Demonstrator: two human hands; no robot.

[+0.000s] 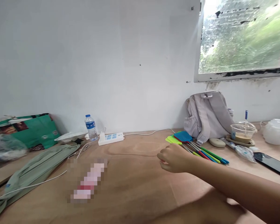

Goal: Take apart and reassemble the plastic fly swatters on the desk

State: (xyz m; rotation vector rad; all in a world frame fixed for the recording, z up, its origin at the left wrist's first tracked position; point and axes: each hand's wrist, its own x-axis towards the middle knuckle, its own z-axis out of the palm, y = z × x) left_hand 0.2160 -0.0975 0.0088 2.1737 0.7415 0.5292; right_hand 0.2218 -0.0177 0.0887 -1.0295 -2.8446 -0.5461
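My right hand (pixel 175 158) rests on the wooden table (pixel 135 186), its fingers curled in with the back of the hand toward me. A small reddish bit shows under the fingers, too hidden to name. Just right of the hand lie several fly swatters (pixel 196 147) with blue, red and green heads and handles. My left hand is out of view. A blurred pink and white object (pixel 90 180) lies on the table to the left.
A grey backpack (pixel 207 115) leans on the white wall. A white power strip (pixel 110 138) and water bottle (pixel 91 127) stand at the back. A green bag (pixel 35 129), green cloth (pixel 35 169), drink cup (pixel 242 132) and black phone (pixel 274 163) lie around.
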